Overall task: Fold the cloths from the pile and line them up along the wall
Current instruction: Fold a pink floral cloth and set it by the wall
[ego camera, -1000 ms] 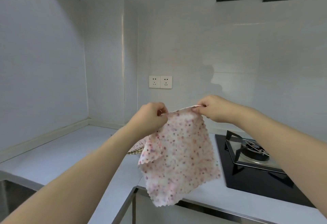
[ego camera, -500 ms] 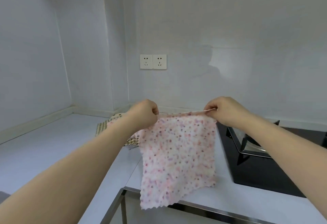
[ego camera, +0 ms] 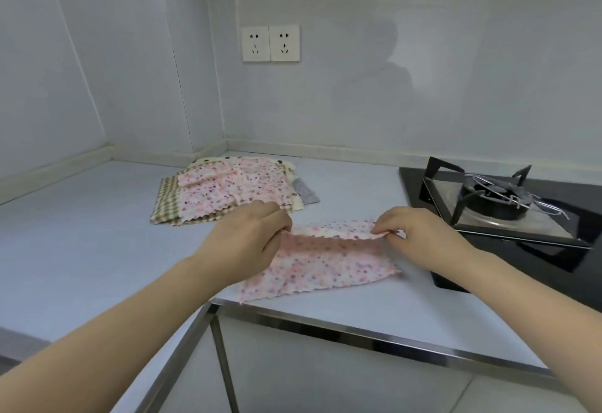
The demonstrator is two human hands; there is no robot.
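A pink speckled cloth with zigzag edges lies on the table near its front edge, its far edge lifted and curling toward the near side, pinched at each end. Behind it, toward the corner of the walls, sits the pile: another pink speckled cloth on top, over a green checked one, a cream dotted one and a grey one peeking out on the right.
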